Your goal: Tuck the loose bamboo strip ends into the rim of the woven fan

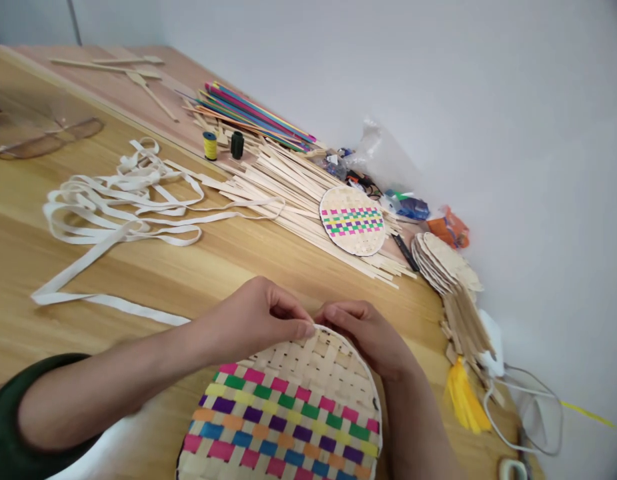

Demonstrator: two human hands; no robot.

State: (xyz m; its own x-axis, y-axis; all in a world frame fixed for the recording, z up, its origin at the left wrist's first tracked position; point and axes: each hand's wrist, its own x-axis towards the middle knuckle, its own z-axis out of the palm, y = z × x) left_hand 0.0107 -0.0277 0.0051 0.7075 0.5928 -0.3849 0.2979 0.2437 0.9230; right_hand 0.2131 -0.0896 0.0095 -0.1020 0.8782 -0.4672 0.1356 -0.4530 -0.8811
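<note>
I can read no text, label, brand, number or sign in my head view. Any lettering on the dark pen (405, 253), right of centre in the frame, is too small for me, and the blue packet (413, 207) and orange packet (450, 228) beyond it are too blurred.

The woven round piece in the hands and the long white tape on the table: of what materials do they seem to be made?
Woven round piece: probably bamboo or similar plant strips, fairly matte, partly dyed; the strips look flat, thin and pale where uncoloured.
Long white tape: likely woven cloth, matte, since it loops and folds softly; cotton or synthetic, I cannot tell.
</note>
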